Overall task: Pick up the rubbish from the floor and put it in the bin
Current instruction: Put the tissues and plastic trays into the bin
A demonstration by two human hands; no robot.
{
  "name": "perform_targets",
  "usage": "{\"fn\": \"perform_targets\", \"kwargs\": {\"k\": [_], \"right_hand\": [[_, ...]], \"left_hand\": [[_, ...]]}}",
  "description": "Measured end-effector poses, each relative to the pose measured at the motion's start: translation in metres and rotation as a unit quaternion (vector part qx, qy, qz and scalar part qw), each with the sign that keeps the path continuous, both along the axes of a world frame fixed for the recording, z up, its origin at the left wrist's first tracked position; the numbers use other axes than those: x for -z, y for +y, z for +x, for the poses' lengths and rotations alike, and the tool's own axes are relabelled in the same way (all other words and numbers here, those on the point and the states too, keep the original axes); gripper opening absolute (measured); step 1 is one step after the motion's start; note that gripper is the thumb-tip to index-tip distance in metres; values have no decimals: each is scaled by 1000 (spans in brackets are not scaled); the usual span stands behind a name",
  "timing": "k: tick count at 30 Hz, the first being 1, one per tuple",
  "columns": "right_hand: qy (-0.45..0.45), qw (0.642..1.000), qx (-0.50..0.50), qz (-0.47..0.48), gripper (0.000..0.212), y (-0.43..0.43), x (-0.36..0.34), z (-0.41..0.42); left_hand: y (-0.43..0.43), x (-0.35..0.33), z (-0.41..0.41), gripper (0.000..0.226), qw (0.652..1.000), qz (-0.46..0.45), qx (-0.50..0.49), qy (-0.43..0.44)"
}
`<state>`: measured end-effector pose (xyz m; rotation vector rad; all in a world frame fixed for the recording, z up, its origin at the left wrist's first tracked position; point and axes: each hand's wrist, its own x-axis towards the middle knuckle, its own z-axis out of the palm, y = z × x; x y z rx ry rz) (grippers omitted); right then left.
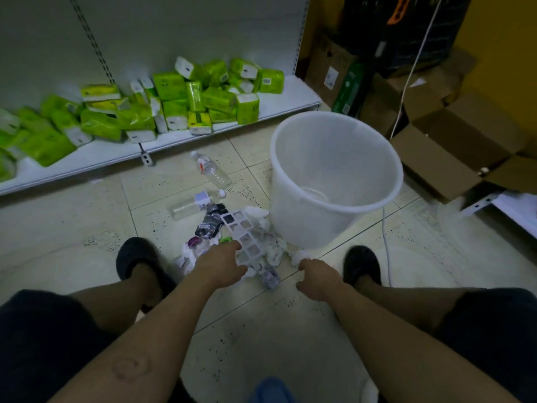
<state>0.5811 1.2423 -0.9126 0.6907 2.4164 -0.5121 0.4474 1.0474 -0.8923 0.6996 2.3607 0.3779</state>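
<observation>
A translucent white bin (334, 199) stands on the tiled floor, open and nearly empty. Left of its base lies a pile of rubbish: a white plastic grid tray (247, 237), a crumpled dark wrapper (210, 221), white tissues (277, 251) and a purple-grey scrap (270, 279). Two clear plastic bottles (213, 170) (194, 203) lie farther back. My left hand (220, 264) rests on the near end of the grid tray, fingers curled onto it. My right hand (316, 276) pinches a white tissue wad (299, 255) beside the bin's base.
A low white shelf (162, 146) with several green tissue packs runs along the back left. Cardboard boxes (453, 152) and a white cable (386, 257) are to the right of the bin. My two feet in dark shoes flank the pile.
</observation>
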Motion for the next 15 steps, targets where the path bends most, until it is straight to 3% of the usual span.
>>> {"fn": "perform_targets", "kwargs": {"k": [4, 9, 15], "right_hand": [[-12, 999, 10, -37, 47, 7, 44, -13], [-35, 998, 5, -57, 47, 12, 105, -30], [-45, 993, 47, -93, 54, 6, 171, -52]], "left_hand": [[20, 43, -18, 61, 999, -12, -25, -16], [37, 108, -42, 64, 996, -88, -30, -6], [64, 179, -87, 66, 995, -79, -55, 26]]}}
